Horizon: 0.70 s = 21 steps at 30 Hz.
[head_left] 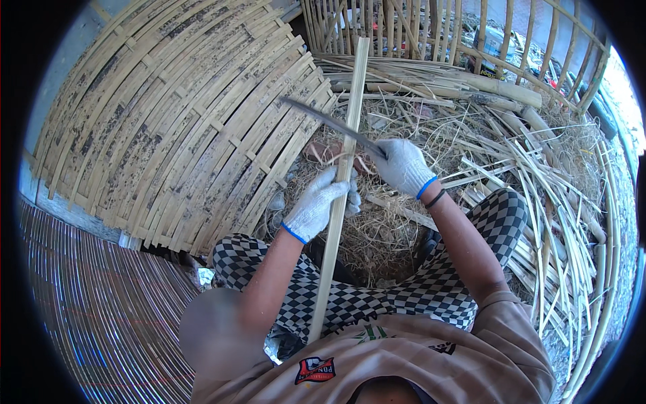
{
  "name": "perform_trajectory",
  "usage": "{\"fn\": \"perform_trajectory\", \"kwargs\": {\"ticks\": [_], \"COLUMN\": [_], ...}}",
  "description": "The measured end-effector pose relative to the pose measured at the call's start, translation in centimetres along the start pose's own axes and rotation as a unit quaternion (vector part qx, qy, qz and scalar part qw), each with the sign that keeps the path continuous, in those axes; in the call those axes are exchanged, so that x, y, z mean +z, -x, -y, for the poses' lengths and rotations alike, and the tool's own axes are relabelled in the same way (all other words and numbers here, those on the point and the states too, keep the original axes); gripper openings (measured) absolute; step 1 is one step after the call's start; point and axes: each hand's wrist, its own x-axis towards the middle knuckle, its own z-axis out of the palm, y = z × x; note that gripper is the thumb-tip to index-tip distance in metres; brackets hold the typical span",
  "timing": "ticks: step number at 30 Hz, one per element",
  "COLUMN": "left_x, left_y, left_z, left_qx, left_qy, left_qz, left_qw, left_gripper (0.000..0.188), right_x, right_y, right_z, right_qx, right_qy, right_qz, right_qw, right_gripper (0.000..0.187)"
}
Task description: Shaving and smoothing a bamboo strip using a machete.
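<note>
A long, pale bamboo strip runs from my lap up and away, leaning slightly right. My left hand, in a white knit glove with a blue cuff, is wrapped round its middle. In the same kind of glove, my right hand grips a long-bladed knife by its handle, which the fingers hide. The dark blade points up and left and crosses the strip above my left hand. Whether the edge bites into the bamboo, I cannot tell. Behind the strip shows a reddish-brown piece.
A woven bamboo panel leans at the left, above a ribbed, shiny surface. Split bamboo strips lie heaped at the right. Shavings cover the ground between my checkered trouser legs. A bamboo slat fence stands at the back.
</note>
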Motion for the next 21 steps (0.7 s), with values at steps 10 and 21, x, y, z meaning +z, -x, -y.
{"fn": "perform_trajectory", "kwargs": {"ticks": [10, 21], "left_x": [0.5, 2.0], "left_y": [-1.5, -3.5], "left_z": [0.6, 0.9], "left_qx": [-0.032, -0.069], "left_qy": [0.089, 0.023], "left_qz": [0.023, -0.032], "left_qw": [0.995, 0.997], "left_gripper": [0.023, 0.023], "right_x": [2.3, 2.4], "right_y": [1.6, 1.6], "right_z": [-0.3, -0.9], "right_qx": [0.022, -0.02], "right_qy": [0.042, 0.096], "right_qz": [0.024, -0.011], "right_qw": [0.999, 0.995], "right_gripper": [0.032, 0.016]}}
